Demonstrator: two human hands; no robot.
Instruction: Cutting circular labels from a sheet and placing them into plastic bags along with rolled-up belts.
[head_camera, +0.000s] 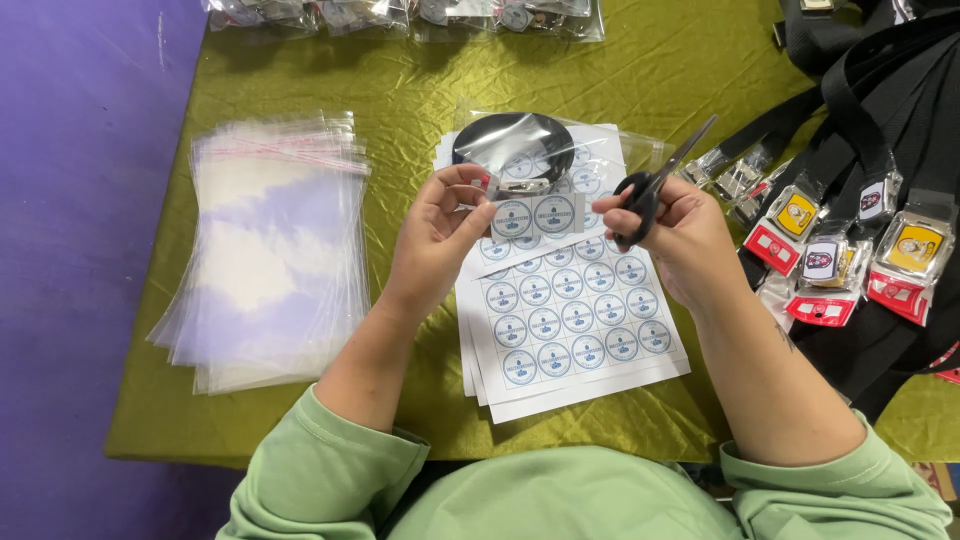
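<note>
Green sleeves fill the bottom of the view, and from them both hands reach up over a stack of white sticker sheets printed with rows of round blue-and-white labels (570, 320), which serves as the landmark on the olive-green tablecloth (420, 90). Above the stack's upper edge, the left hand (435, 240) pinches a small cut strip of two round labels (533, 216) between thumb and fingertips, its long axis running left to right toward the other hand. The right hand (675, 235), just right of the strip and touching its far end, has fingers curled through the black handles of steel-bladed scissors (660, 185), blades nearly together and pointing up and right, away from the strip. Behind the strip lies a clear bag holding a coiled black belt (513, 140). Left of the stack sits a pile of clear plastic sleeves (270, 250); right of it, black belts with pictured buckles (850, 240).
</note>
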